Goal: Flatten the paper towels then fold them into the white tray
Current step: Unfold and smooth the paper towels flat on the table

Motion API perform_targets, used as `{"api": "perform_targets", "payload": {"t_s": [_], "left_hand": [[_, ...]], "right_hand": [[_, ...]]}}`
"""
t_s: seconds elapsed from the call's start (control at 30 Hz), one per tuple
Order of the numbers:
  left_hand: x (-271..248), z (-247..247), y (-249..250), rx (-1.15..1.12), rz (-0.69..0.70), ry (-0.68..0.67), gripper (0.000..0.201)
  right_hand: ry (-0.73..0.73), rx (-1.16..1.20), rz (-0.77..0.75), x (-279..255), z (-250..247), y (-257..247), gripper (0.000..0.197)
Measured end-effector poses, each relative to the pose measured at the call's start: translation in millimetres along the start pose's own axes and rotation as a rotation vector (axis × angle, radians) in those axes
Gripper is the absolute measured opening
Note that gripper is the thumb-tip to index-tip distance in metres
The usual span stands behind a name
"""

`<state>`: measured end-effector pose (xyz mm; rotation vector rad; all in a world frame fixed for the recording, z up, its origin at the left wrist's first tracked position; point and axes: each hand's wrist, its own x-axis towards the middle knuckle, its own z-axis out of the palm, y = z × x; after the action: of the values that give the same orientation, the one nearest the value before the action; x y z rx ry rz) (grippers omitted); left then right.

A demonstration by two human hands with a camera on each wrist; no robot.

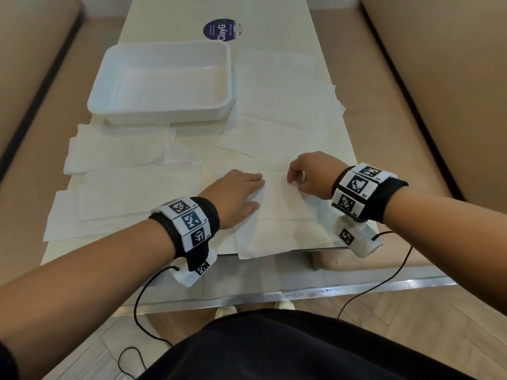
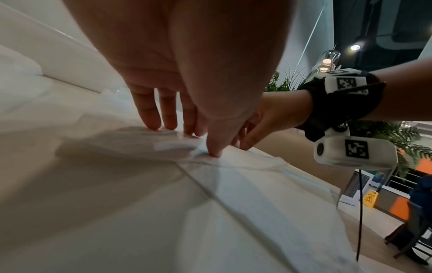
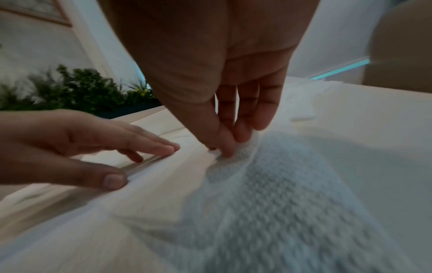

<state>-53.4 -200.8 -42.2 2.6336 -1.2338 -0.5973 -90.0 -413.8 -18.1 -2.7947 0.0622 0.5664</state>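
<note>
The paper towel being worked (image 1: 285,212) lies at the near edge of the table (image 1: 170,15), right of centre, its near end hanging a bit over the edge. The left hand (image 1: 236,194) lies flat on its left side, fingers straight & pressing down, nothing gripped. In the left wrist view the fingertips (image 2: 153,122) touch the sheet. The right hand (image 1: 310,174) sits at the towel's far edge w/ fingers curled down; the right wrist view shows thumb & fingers (image 3: 224,142) pinching a lifted bit of the embossed sheet. The 2 hands are near each other, not touching.

Other paper towels are spread around: a crumpled, overlapping bunch (image 1: 123,157) to the left, flatter ones (image 1: 288,89) further back on the right. The white tray (image 1: 162,111) stands at the far left of the table, apart from the worked towel, w/ nothing in it. The tray's near edge rests over some of the left sheets.

Beyond the tray there's a round dark sticker (image 1: 220,30) on the tabletop. Each wrist wears a black band w/ square code tags & a small white camera w/ a cable, e.g. the left wrist band (image 1: 189,223)
</note>
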Motion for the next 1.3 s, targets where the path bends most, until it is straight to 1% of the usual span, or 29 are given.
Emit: {"api": "perform_targets", "payload": {"t_s": [0.07, 0.13, 0.17, 0.2, 0.27, 0.33, 0.47, 0.6, 0.77, 0.97, 1.03, 1.1, 1.2, 1.23, 1.3], "left_hand": [[0, 2, 1, 0.038, 0.006, 0.001, 0.059], [0, 5, 2, 0.063, 0.005, 0.003, 0.059], [1, 7, 2, 0.072, 0.006, 0.006, 0.059], [1, 8, 2, 0.083, 0.009, 0.012, 0.059], [1, 10, 2, 0.12, 0.013, 0.017, 0.058], [-1, 11, 2, 0.168, 0.003, 0.004, 0.058], [-5, 14, 2, 0.212, -0.05, -0.091, 0.06], [-9, 14, -5, 0.201, -0.102, -0.17, 0.065], [-20, 7, -18, 0.18, -0.172, -0.217, 0.072], [-33, -2, -36, 0.234, -0.239, -0.264, 0.072], [-34, -1, -37, 0.263, -0.244, -0.269, 0.072], [-33, -1, -35, 0.282, -0.252, -0.274, 0.072], [-32, 0, -33, 0.292, -0.261, -0.27, 0.072], [-32, 0, -33, 0.294, -0.263, -0.267, 0.073], [-33, 0, -33, 0.292, -0.263, -0.263, 0.073]], "right_hand": [[0.022, -0.079, -0.038, -5, 2, -11, 0.031], [0.062, -0.106, -0.129, -12, 9, -24, 0.041], [0.058, -0.114, -0.172, -15, 14, -31, 0.047], [0.02, -0.126, -0.194, -17, 20, -36, 0.053], [-0.093, -0.165, -0.179, -21, 32, -43, 0.061], [-0.137, -0.188, -0.143, -22, 42, -42, 0.065], [-0.16, -0.205, -0.092, -24, 46, -35, 0.065], [-0.156, -0.196, -0.094, -28, 51, -30, 0.064], [-0.138, -0.2, -0.09, -30, 52, -29, 0.065], [-0.174, -0.199, -0.079, -31, 48, -31, 0.065], [-0.192, -0.208, -0.054, -32, 43, -37, 0.067], [-0.178, -0.221, -0.046, -28, 37, -51, 0.067], [-0.135, -0.271, -0.123, -13, 35, -83, 0.064], [-0.147, -0.271, -0.141, -7, 39, -93, 0.064], [-0.192, -0.23, -0.128, 2, 49, -107, 0.065]]}}
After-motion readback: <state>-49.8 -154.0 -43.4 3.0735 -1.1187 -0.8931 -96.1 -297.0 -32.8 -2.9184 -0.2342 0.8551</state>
